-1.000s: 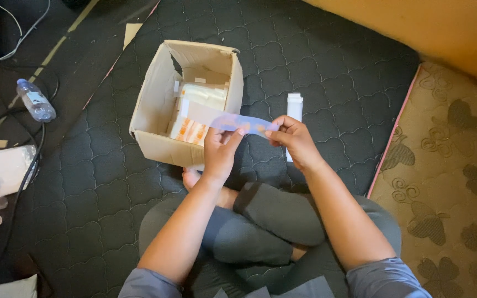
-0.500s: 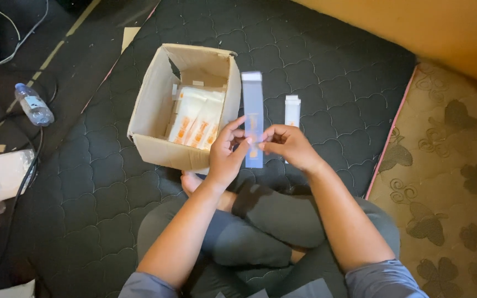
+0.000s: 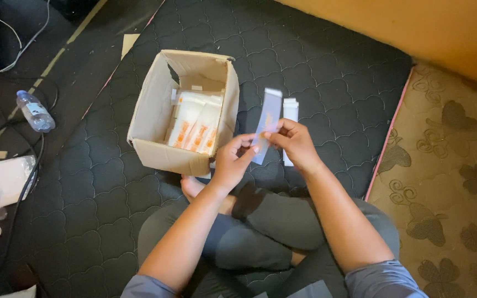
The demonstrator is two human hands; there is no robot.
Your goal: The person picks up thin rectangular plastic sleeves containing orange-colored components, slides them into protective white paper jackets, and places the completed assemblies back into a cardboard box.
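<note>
Centre of frame: you hold a thin pale strip [image 3: 266, 126] between both hands, just above your crossed legs and to the right of the box [image 3: 155, 105]. It looks like a flattened carton or narrow packet; motion blur hides which, so treat that as a guess.

Left hand [image 3: 232, 163]: fingers pinched narrow on the lower end of the strip, thumb on the near face. Right hand [image 3: 293, 142]: closed on the strip's right edge near its middle, fingertips just meeting the left hand's. Both are holding it; neither is spread wide.

Handling, as judged: the strip is light, since it stands nearly upright from a two-finger pinch with no sag in the wrist. It is thin and likely card or film, so stiff along its length but easy to crease across it. The surface looks smooth, perhaps a little slippery. Take it by the long edges, near the lower third, with flat finger pads. Do not squeeze the broad faces hard, or it may buckle.

Surroundings: the box is open, centre-left, with white and orange packs [image 3: 195, 122] stacked inside. A second white strip [image 3: 290, 110] lies on the dark quilted mat [image 3: 327, 72], just behind your right hand. A bottle [image 3: 35, 111] lies at the left edge, well apart.
</note>
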